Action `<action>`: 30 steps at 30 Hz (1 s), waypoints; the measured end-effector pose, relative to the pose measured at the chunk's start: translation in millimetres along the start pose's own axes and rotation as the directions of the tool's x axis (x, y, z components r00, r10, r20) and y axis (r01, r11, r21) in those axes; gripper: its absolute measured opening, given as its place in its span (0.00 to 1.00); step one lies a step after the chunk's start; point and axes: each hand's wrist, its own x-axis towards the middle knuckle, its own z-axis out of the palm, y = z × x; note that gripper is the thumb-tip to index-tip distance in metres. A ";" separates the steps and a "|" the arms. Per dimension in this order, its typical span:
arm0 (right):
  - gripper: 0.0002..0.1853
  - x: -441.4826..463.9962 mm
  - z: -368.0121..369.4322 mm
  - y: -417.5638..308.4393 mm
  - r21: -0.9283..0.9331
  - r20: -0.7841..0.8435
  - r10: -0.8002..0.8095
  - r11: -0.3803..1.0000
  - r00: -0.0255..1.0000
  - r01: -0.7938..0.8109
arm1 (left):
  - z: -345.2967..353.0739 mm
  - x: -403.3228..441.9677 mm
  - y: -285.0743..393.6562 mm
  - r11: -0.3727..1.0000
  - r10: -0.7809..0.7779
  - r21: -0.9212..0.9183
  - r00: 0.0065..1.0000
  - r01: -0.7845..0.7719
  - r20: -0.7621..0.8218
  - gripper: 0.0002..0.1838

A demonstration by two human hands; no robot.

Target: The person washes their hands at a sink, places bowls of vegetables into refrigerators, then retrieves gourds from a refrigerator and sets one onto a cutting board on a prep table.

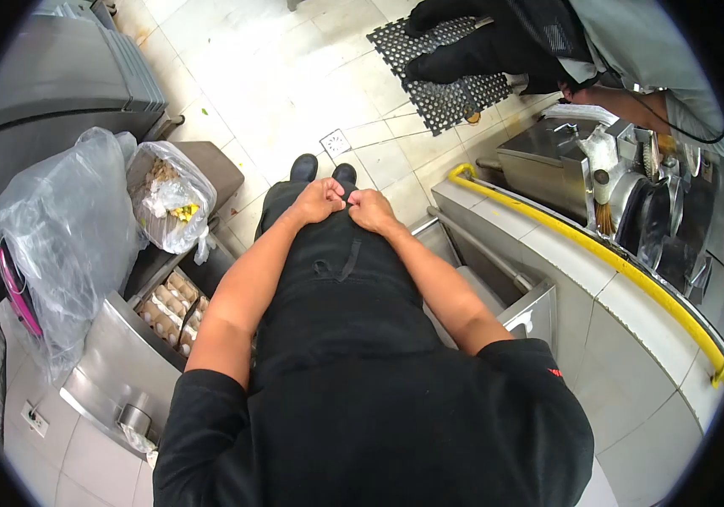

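Observation:
My left hand (321, 201) and my right hand (370, 210) are close together in front of my body, above the lower part of a black apron (336, 279). The fingers of both hands are curled and pinched, with the fingertips nearly touching. Whatever lies between the fingertips is too small to make out. A thin black strap (351, 258) with a loop hangs on the apron just below the hands. My black shoes (303, 167) show beyond them on the tiled floor.
At left are a lined trash bin (167, 198), a big clear plastic bag (66, 228) and egg trays (172, 311). A yellow rail (598, 256) edges the tiled ledge at right. A co-worker (497, 46) stands on a black mat (438, 101) by a steel sink (548, 160).

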 end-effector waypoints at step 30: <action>0.17 -180.9 -164.5 -80.0 0.664 0.039 -0.481 0.667 0.876 0.338 | -59.5 -140.3 161.9 0.980 0.189 0.070 0.982 -0.188 -0.001 0.16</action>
